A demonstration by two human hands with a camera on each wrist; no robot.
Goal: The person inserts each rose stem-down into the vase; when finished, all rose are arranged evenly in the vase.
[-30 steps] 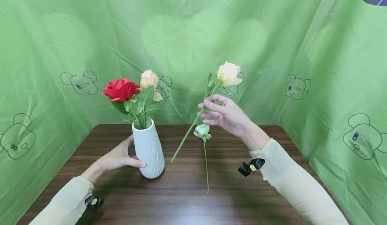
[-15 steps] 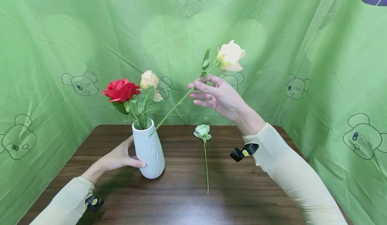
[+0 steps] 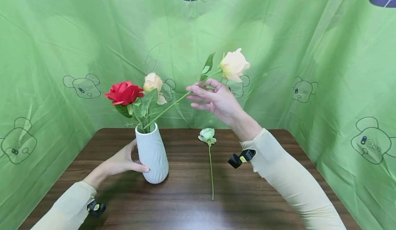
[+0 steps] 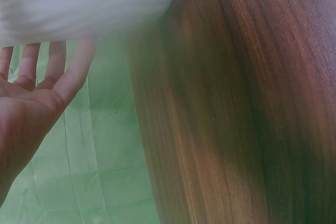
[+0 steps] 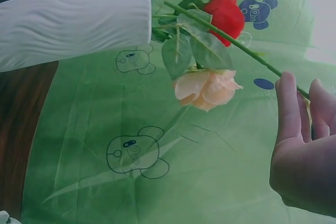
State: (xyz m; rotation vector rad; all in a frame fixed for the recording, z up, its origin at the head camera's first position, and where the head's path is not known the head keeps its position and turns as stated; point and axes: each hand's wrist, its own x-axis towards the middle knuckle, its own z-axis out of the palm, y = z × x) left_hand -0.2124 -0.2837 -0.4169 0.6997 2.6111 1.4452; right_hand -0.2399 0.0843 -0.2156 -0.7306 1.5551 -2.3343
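Note:
A white ribbed vase (image 3: pixel 152 157) stands on the table, holding a red rose (image 3: pixel 124 93) and a peach rose (image 3: pixel 153 83) with green leaves. My left hand (image 3: pixel 123 160) grips it low on its left side, thumb in front and the other fingers behind. Up to the right, my right hand (image 3: pixel 218 101) pinches the stem of a cream rose (image 3: pixel 234 65) just below its leaves. That stem slants down left, its lower tip at the vase mouth. In the right wrist view the stem end (image 5: pixel 168 4) shows just outside the rim, beside the leaves.
A pale green rose (image 3: pixel 207 136) lies on the dark wooden table (image 3: pixel 185 206), its stem pointing toward the front. Green cloth (image 3: pixel 198 27) with bear prints hangs behind the table and on both sides.
My right hand has risen and moved left with the cream rose, tilting it so the stem end comes to the vase mouth. My left hand and the vase have stayed put.

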